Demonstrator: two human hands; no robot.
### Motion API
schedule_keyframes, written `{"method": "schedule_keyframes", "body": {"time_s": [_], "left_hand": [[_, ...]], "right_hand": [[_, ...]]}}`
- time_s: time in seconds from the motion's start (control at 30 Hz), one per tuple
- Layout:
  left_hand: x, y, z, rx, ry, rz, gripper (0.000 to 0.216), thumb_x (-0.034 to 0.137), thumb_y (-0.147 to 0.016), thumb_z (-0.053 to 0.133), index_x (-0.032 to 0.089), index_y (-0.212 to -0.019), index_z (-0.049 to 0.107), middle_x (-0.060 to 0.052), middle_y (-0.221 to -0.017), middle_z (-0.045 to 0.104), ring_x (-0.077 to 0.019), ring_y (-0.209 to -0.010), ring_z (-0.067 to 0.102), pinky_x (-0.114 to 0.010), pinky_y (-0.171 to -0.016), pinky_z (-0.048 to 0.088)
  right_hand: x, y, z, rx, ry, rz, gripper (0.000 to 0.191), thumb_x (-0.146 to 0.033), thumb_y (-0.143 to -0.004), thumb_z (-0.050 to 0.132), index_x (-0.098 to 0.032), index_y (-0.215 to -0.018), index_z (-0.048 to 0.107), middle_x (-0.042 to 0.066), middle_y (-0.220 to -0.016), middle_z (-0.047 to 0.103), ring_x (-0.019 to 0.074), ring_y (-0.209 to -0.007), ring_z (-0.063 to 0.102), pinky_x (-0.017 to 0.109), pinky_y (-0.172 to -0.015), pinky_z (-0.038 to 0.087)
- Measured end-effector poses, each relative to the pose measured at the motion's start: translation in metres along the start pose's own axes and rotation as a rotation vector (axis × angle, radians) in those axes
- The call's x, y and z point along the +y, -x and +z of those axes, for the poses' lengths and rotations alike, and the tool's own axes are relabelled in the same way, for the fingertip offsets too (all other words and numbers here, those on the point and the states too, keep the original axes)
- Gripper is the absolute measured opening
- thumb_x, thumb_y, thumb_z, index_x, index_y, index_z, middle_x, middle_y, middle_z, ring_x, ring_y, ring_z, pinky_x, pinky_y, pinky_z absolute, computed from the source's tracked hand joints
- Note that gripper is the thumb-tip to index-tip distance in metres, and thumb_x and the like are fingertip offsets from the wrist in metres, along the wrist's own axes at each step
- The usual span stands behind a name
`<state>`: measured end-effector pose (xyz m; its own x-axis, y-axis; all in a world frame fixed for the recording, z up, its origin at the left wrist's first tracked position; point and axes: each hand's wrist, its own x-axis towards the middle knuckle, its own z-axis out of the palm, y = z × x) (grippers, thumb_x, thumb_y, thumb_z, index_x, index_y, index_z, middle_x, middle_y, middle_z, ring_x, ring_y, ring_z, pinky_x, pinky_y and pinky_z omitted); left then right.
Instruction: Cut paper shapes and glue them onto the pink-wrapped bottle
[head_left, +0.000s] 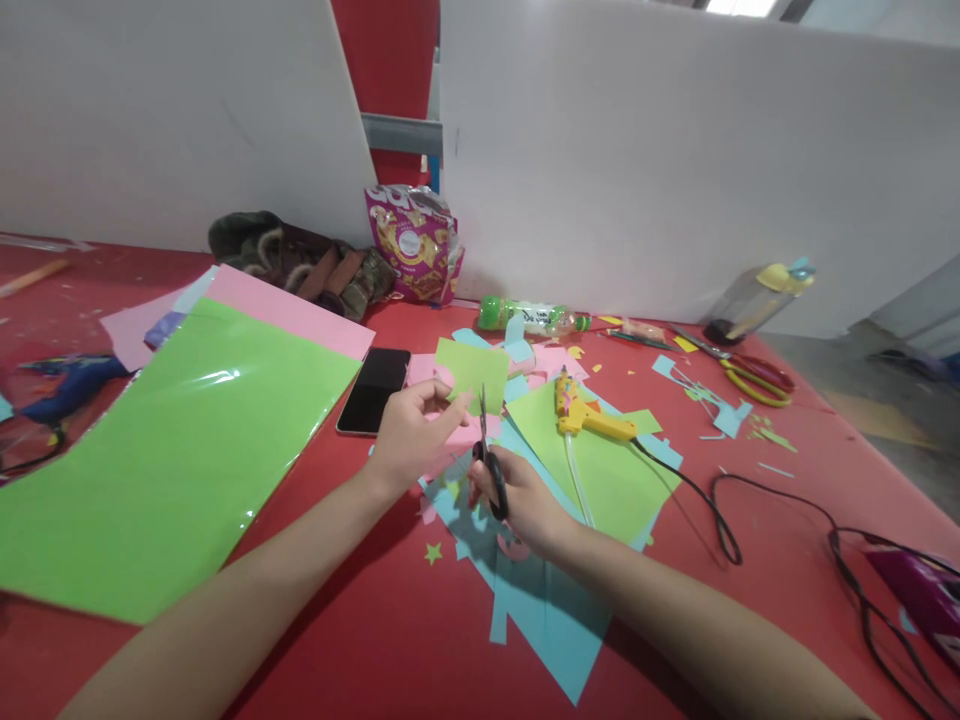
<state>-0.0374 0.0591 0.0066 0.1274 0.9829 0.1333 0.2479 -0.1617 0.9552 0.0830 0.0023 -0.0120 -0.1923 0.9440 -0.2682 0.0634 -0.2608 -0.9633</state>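
Note:
My right hand (521, 495) grips a small pair of scissors (491, 475) by the black handles, blades pointing up and away from me. My left hand (416, 430) is closed in a pinch at the lower left of a light green piece of paper (469, 365). The scissor blades overlap the right part of this paper in view; whether they touch it I cannot tell. Pink paper scraps (450, 455) and blue sheets (559, 620) lie beneath the hands. A small green paper star (433, 553) rests on the red table, nearer to me.
Right of my hands, a yellow glue gun (592, 420) lies on green paper, its black cord (724, 520) trailing right. A phone (375, 390) and large green sheet (180, 450) lie left. Behind are a snack bag (412, 240), green bottle (532, 316) and larger scissors (754, 375).

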Motion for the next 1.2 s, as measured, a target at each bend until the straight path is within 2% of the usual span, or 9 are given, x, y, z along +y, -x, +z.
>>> {"method": "schedule_keyframes", "body": {"time_s": [0.27,0.87,1.2], "left_hand": [[0.002,-0.004,-0.008,-0.082,-0.027,0.015,0.019,0.028,-0.068,0.054,0.015,-0.056,0.050,0.002,-0.053,0.055,-0.0098,-0.054,0.051,-0.021,-0.059,0.041],[0.014,-0.009,-0.022,-0.231,-0.078,-0.016,0.020,0.027,-0.068,0.055,0.014,-0.055,0.048,0.004,-0.051,0.048,-0.0064,-0.049,0.044,-0.018,-0.047,0.032],[0.015,-0.008,-0.021,-0.260,-0.013,-0.058,0.017,0.025,-0.066,0.053,0.015,-0.053,0.048,0.004,-0.050,0.049,-0.0077,-0.049,0.047,-0.019,-0.049,0.035]], "right_hand": [[0.001,-0.001,-0.003,0.025,0.043,-0.013,0.042,-0.056,-0.059,0.056,-0.016,-0.057,0.043,-0.005,-0.050,0.042,0.0062,-0.044,0.036,0.021,-0.043,0.026],[0.002,0.002,0.003,0.023,-0.008,0.039,0.033,-0.047,-0.058,0.056,-0.016,-0.056,0.046,-0.002,-0.049,0.047,0.0086,-0.046,0.042,0.022,-0.046,0.031],[0.003,0.003,-0.003,-0.073,-0.046,-0.015,0.045,-0.061,-0.057,0.053,-0.016,-0.059,0.047,-0.001,-0.050,0.046,0.0097,-0.047,0.039,0.024,-0.045,0.029]]}}
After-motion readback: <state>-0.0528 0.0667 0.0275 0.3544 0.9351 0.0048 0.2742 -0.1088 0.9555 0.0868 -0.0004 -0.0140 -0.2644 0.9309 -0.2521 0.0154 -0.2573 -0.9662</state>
